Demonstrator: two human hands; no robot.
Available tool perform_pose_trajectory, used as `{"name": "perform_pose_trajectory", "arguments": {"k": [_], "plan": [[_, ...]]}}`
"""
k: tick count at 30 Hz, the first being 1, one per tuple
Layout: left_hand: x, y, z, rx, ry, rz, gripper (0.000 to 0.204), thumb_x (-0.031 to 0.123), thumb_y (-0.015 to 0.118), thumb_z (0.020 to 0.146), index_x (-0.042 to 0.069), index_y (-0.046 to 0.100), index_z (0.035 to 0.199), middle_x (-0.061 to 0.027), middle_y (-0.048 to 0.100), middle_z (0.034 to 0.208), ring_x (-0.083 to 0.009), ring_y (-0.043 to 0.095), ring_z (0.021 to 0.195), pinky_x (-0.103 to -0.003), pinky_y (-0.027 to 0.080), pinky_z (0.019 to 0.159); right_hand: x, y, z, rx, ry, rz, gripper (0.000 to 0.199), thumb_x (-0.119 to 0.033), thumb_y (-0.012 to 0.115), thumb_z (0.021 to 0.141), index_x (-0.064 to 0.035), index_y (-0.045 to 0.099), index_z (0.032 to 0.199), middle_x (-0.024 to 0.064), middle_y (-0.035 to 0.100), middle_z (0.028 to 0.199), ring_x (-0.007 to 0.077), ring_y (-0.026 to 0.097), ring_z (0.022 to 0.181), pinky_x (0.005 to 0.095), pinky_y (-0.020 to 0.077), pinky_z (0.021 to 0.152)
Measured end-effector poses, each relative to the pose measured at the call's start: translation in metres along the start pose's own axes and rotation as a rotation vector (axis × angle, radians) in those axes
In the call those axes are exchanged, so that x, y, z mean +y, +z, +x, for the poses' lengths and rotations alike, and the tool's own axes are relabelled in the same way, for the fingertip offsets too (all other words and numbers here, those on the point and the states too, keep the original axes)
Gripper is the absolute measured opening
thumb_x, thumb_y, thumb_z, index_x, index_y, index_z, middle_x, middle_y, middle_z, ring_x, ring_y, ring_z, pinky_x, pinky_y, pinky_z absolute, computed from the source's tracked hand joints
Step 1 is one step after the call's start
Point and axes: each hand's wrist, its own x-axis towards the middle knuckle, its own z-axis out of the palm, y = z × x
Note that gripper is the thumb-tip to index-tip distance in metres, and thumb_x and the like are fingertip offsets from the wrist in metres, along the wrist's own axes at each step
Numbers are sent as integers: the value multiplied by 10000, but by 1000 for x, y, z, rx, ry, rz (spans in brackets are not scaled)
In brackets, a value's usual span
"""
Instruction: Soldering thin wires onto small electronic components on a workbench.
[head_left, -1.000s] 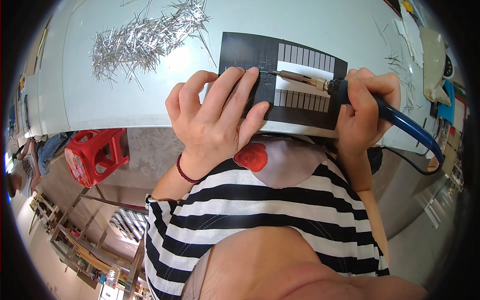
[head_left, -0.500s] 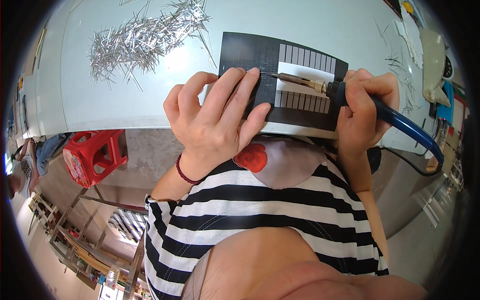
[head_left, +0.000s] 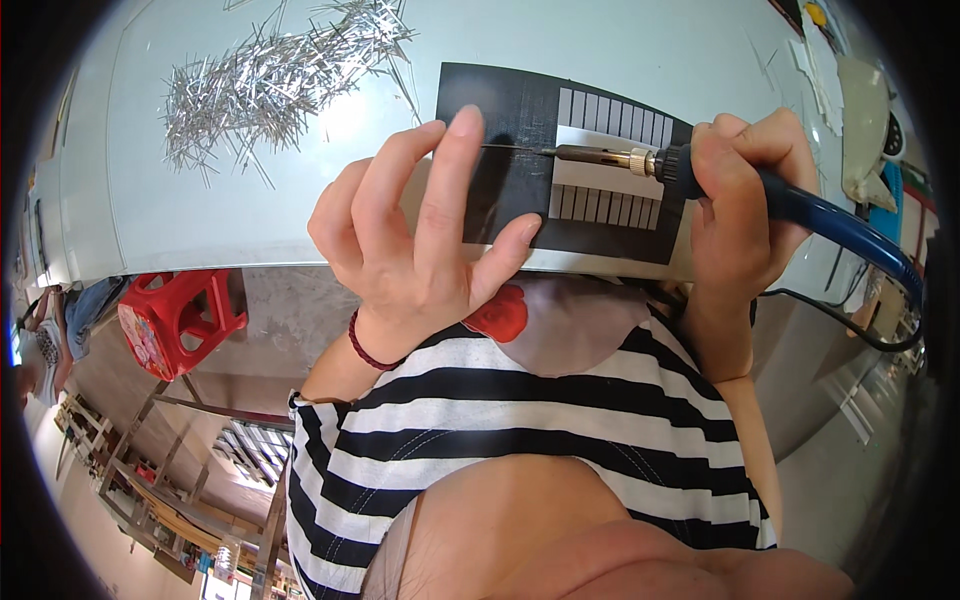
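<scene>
We find the scene bright, the table (head_left: 240,230) pale and washed out in a glare patch left of the board (head_left: 530,105), where the wire pile (head_left: 260,100) glints. The board has a soft sheen near its far left corner and a dark shadow beside the left hand (head_left: 405,265); its stripes look crisp to us. Below it, the floor (head_left: 290,310) is dimmer. Well away from it, straight edges bow toward a black rim and details soften.
</scene>
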Motion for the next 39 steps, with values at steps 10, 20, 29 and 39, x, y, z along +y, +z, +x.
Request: {"name": "perform_pose_trajectory", "arguments": {"k": [10,20,29,39], "plan": [[-4,-5,-4,-99,-39,-69,826,543,701,821,-35,527,1385,-156,552,1251,-295,440,1153,-390,320,1007,17,-2,1,49,-74,65,232,61,623,863,-51,453,753,-44,412,622,18,306,558,215,264,494],[17,-15,11,-246,227,-296,544,489,687,861,90,676,1230,-102,628,1253,-286,570,1110,-430,370,1009,12,-36,-11,381,-107,100,355,-244,469,1070,34,451,1289,119,606,756,123,502,542,213,395,546],[39,-5,12,-509,335,-190,630,447,683,854,62,580,1341,-75,557,1421,-254,503,1337,-514,279,1163,24,-87,-32,-126,-267,-588,361,16,752,770,-49,659,1113,82,710,878,241,640,905,333,511,792],[29,-13,10,-471,358,-167,564,290,762,808,76,610,1307,-65,597,1377,-252,562,1276,-598,253,1159,26,-99,-30,-97,-178,-601,375,58,723,766,-48,649,1118,75,671,825,256,621,867,338,498,795]]}}
